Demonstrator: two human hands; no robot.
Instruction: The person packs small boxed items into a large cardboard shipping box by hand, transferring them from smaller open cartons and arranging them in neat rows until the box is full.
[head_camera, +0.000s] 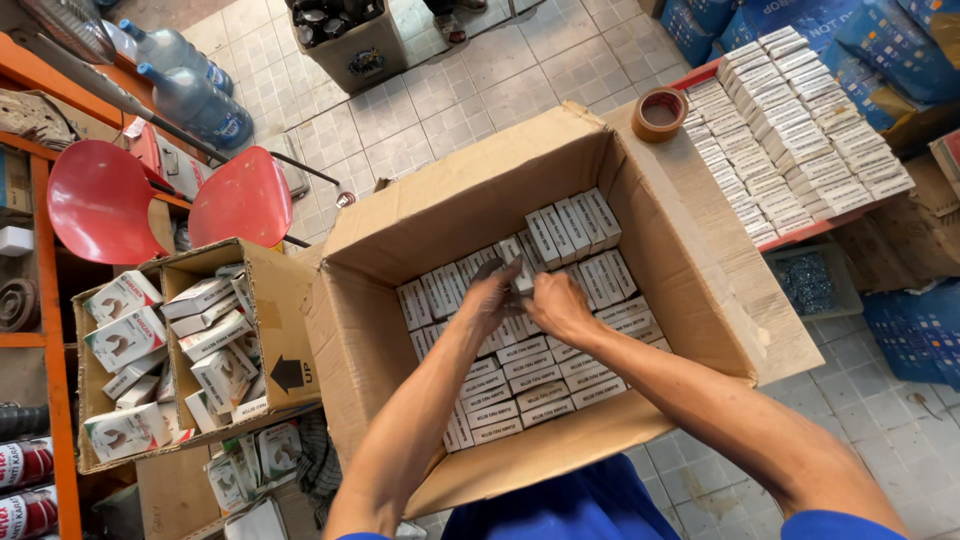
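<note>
We observe both hands lowered into the open carton (640, 215), meeting near its middle over the packed small boxes (520, 375). The left hand (492, 297) and right hand (558, 303) close together on one box (521, 277), fingers curled around it; the exact pinch is partly hidden. That box sits directly between the hands, just ahead of the fingertips, both hands equally near. We cannot tell its long axis for certain; neighbouring boxes beyond the hands stand on end, those nearer the wrists lie flat with long sides running across. Well to the right of the right hand lies a tray of stacked boxes (800, 130) and a tape roll (659, 113).
</note>
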